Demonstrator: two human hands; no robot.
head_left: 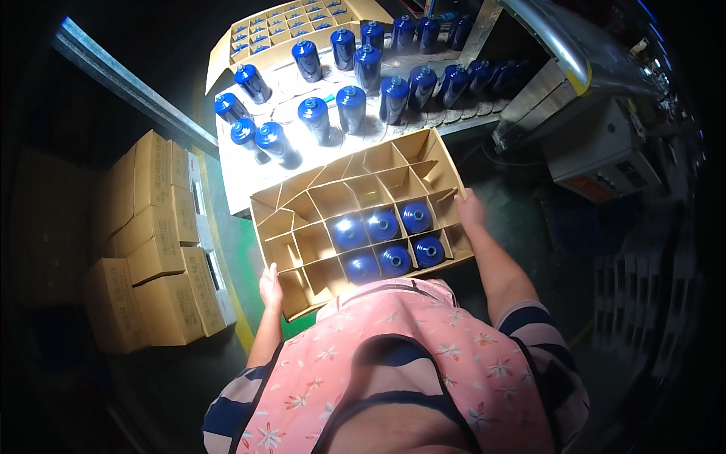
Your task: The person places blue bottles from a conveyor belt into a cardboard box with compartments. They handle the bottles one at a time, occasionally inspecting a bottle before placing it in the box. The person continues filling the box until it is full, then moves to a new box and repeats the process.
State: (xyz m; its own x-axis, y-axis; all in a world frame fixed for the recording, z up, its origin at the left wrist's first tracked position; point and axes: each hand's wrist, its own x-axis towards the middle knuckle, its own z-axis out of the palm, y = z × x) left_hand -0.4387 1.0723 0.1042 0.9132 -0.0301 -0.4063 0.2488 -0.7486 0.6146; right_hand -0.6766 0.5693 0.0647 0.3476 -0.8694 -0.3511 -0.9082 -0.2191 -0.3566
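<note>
I hold an open cardboard box point(344, 172) against my front, tilted, with cardboard dividers point(318, 200) making rows of cells. My left hand point(271, 286) presses on its left side near the close corner, fingers pointing up along the wall. On the right side, my right hand point(470, 210) grips the edge, its fingertips partly hidden. Several glossy blue bottles point(383, 225) with narrow necks fill cells nearest me, toward the right. The far cells and the leftmost ones hold no bottles. Just beyond the box, a blue bottle point(313, 117) stands among several others on the brightly lit table.
The white table point(236, 178) carries blue bottles, some in a row point(423, 85) at the right. A second divided box point(291, 24) with bottles sits at the back. Stacked closed cartons point(155, 250) stand at left, a metal post point(136, 83) above them. Machinery point(605, 144) is at right.
</note>
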